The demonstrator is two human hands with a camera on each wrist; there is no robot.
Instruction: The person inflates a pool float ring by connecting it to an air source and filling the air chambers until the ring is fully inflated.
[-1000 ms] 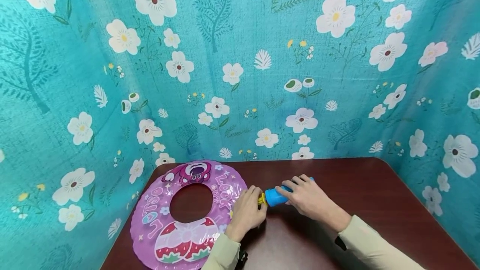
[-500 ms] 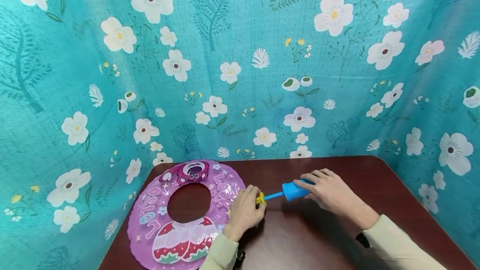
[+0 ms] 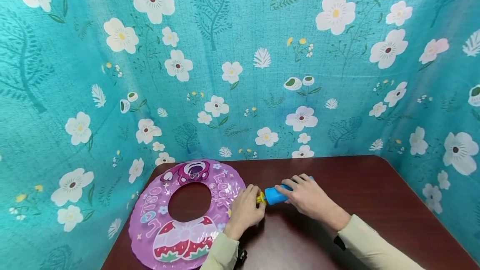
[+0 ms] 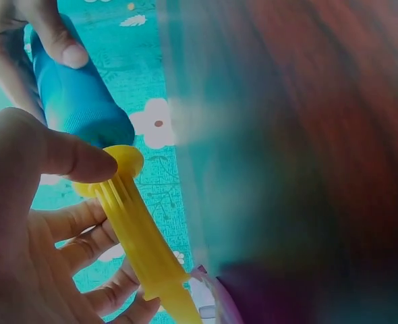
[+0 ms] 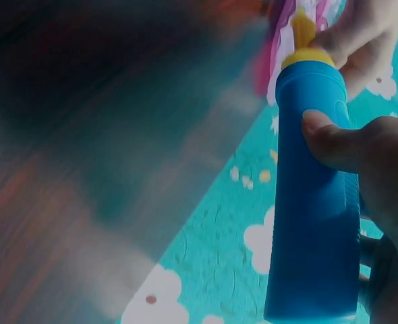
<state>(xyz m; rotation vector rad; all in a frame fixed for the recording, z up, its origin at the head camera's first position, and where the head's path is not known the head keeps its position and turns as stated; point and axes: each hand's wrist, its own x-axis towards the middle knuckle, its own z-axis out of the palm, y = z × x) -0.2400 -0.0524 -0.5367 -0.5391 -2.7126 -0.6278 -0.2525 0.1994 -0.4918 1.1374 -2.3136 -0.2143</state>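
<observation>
A purple swim ring point(image 3: 144, 203), printed with a bear and strawberries, lies inflated at the left of the table. At its right edge my left hand point(image 3: 244, 212) pinches the yellow nozzle end point(image 4: 135, 229) of a hand pump, thumb on top near its flange. The nozzle's tip points to the ring; in the left wrist view it meets the ring's edge. My right hand point(image 3: 308, 198) grips the blue barrel point(image 5: 314, 202) of the pump, thumb along its side. Barrel and yellow part stand close together, with only a short gap between them in the head view.
The dark brown table point(image 3: 375, 203) has rounded far corners. A teal curtain point(image 3: 240, 95) with white flowers hangs behind it and along both sides. Light sleeves point(image 3: 369, 241) cover both forearms.
Half a second ago the right hand had drawn the barrel out to the right, baring a blue rod. Now the barrel is back against the yellow part. The left hand stays at the ring.
</observation>
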